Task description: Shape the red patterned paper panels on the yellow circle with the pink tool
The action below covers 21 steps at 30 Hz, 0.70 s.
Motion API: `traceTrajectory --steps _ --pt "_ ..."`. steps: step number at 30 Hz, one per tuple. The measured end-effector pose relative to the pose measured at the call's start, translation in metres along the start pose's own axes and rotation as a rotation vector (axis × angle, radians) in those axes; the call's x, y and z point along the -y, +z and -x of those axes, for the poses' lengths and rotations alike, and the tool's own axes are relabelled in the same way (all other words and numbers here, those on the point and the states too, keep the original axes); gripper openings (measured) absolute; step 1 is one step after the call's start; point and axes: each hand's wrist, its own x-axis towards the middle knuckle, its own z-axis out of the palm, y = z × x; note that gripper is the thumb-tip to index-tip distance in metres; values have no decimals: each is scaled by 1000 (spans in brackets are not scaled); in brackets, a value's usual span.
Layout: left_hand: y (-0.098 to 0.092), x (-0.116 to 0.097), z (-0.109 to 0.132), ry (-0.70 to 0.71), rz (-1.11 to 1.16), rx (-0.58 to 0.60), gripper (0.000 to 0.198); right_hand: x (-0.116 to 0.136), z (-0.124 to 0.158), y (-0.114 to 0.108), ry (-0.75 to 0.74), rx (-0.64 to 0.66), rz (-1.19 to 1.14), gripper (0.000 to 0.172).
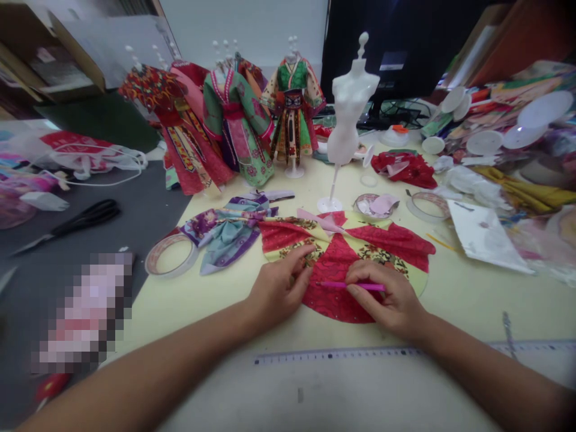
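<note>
A small doll skirt [337,264] with red and cream patterned panels lies spread on the pale yellow mat, a pale pink strip [328,222] at its waist. My left hand [281,288] rests on the skirt's left side, index finger and thumb apart; its other fingers curl partly out of sight. Between the thumb and fingers of my right hand [389,297] is a slim pink pen-like tool [369,287]. Its thin tip points left, over the red front panel. Small light dots show along that panel's lower edge.
Behind the skirt stands a bare white doll mannequin [353,114], beside several dressed ones. Left are a tape roll [171,255], a purple-and-blue doll garment [229,231] and black scissors [85,219]. A ruler [330,356] runs along the front. Fabric and packets crowd the right.
</note>
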Motion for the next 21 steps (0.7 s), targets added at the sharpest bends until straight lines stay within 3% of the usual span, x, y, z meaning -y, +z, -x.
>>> traceTrajectory --steps 16,21 --pt "1 2 0 72 -8 -19 34 -1 1 0 -43 8 -2 6" --pt "1 1 2 105 96 37 45 0 1 0 -42 7 13 6"
